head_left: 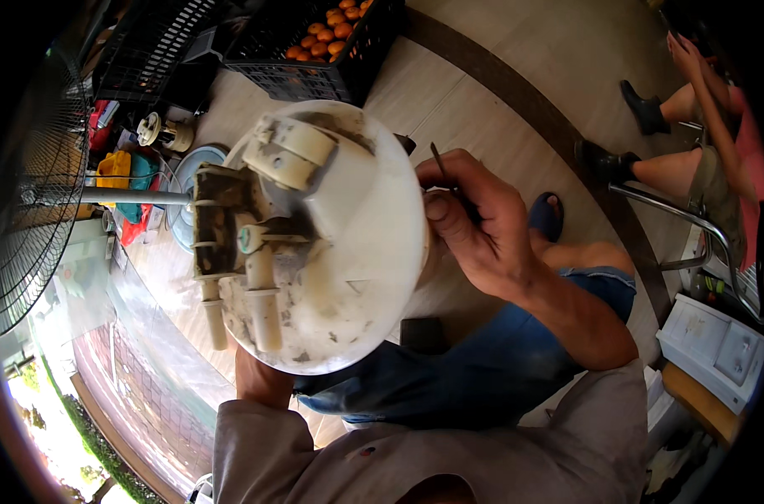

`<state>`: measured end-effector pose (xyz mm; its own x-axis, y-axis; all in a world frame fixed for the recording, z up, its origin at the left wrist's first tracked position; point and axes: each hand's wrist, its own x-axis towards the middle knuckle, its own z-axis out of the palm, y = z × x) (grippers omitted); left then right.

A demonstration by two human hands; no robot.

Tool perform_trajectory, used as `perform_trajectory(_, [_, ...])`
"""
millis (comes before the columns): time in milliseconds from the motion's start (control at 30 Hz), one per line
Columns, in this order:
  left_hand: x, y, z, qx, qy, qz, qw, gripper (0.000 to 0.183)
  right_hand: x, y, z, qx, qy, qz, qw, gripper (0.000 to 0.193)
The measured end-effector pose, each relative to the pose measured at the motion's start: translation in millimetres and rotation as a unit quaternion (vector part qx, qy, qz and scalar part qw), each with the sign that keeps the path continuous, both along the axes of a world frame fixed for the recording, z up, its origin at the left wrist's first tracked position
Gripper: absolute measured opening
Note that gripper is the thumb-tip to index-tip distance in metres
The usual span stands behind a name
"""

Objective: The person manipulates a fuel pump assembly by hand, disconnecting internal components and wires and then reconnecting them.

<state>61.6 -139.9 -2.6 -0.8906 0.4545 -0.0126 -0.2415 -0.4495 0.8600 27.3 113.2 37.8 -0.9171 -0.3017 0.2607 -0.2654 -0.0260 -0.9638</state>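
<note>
A round white plastic disc (382, 210), smeared with dark dirt, is raised close in front of me. Cream-coloured pipe stubs (264, 311) and a blocky cream fitting (291, 155) stick out from its face, beside a dark dirty connector (222, 218). My left forearm (262, 380) goes up behind the disc, which hides that hand and its fingers. At the disc's right edge my right hand (487, 231) is closed, thumb and fingers pinching a thin dark metal rod (437, 160). Where the rod's lower end goes I cannot see.
A black crate of oranges (289, 77) stands on the tiled floor ahead. A wire-guarded fan (37, 193) is at the left, with a similar cream part (165, 133) and coloured bags beyond it. Another person (726, 151) sits at the right, near a white plastic box (711, 349).
</note>
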Motion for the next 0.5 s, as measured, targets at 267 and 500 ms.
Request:
perform_trajectory(267, [-16,5,-9,0.034,-0.002,0.013,0.999,0.092,4,-4,-11,0.005,0.065,-0.054,0.996,0.024])
perform_trajectory(500, [-22,9,-14,0.057,-0.002,0.027,0.998,0.093,12,-5,3,0.026,0.111,-0.047,0.992,0.027])
